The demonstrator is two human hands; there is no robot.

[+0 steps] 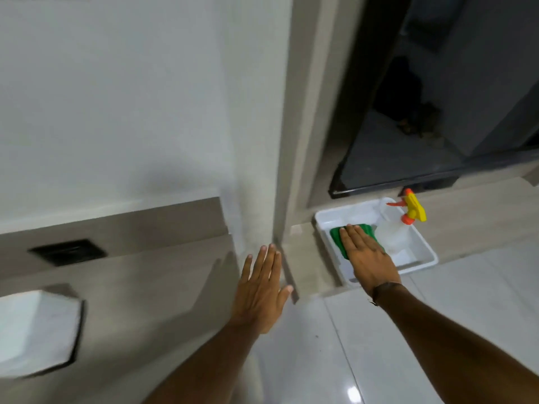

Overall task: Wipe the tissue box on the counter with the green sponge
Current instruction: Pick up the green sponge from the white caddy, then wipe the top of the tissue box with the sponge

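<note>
This looks like a room in a home or hotel. A plain white wall (116, 97) stands above a beige stone-look surface (145, 287) with a black recessed socket plate (67, 251) set in its back edge. Glossy white floor tiles (379, 345) lie at the near right. On a low beige ledge at the right, a white plastic tray (420, 252) holds a clear spray bottle with a yellow and orange trigger (409, 212), below a dark opening (437, 112).
</note>
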